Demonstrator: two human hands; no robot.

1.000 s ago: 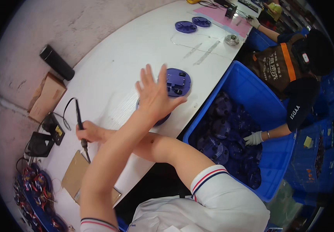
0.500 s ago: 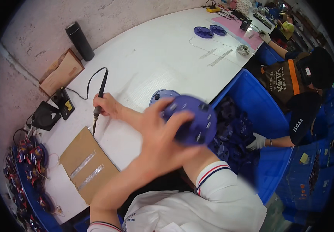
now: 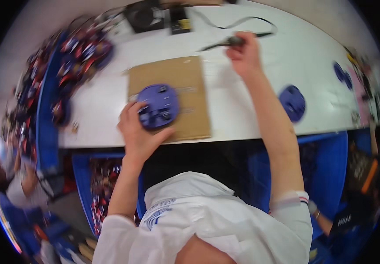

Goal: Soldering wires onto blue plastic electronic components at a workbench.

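Note:
My left hand (image 3: 138, 132) grips the near left edge of a round purple plastic housing (image 3: 167, 99) with black parts set into its face. That housing is over a flat piece of brown cardboard (image 3: 194, 119) on the white table. In my right hand (image 3: 245, 57) is a soldering iron (image 3: 233, 42), its tip pointing left above the table beyond the cardboard, its cable trailing behind. A second purple housing (image 3: 292, 103) lies on the table to the right of my right forearm.
At the left, a blue bin (image 3: 47, 110) borders a pile of red and blue parts (image 3: 82, 57). A black iron stand (image 3: 148, 17) and a small black box (image 3: 180, 22) sit at the back. More purple housings (image 3: 342, 75) lie far right. Blue bins (image 3: 331, 163) stand below the table edge; people work at both sides.
My left hand has carried the purple housing from the right, over my right arm, to the cardboard. The view has turned left. My right hand still holds the soldering iron.

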